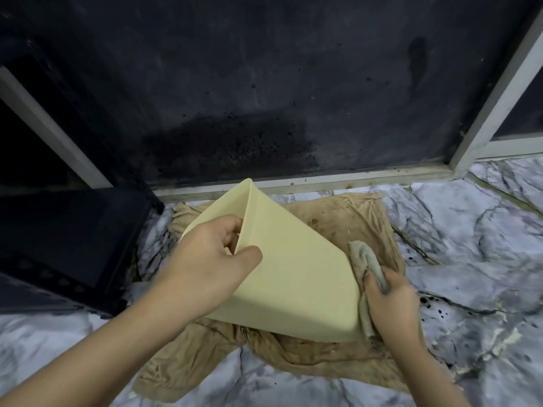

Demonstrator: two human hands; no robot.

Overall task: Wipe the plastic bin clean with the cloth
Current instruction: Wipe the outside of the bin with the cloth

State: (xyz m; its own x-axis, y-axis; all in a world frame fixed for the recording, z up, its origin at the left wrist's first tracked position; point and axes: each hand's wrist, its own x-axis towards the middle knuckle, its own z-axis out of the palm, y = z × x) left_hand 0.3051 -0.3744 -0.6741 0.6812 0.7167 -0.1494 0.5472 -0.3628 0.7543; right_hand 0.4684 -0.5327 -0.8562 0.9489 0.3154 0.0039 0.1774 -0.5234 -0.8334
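A pale yellow plastic bin is tipped on its side over a spread-out tan cloth, its open mouth turned to the left and away from me, its base toward the near right. My left hand grips the bin's rim, fingers inside and thumb on the outer wall. My right hand holds a crumpled grey-green cloth pressed against the bin's base at its right end. The inside of the bin is hidden.
A stained tan cloth lies on the marble-patterned floor under the bin. A dark panel in a pale frame rises just behind. A black box-like object stands at the left. Dark splatter marks dot the floor at the right.
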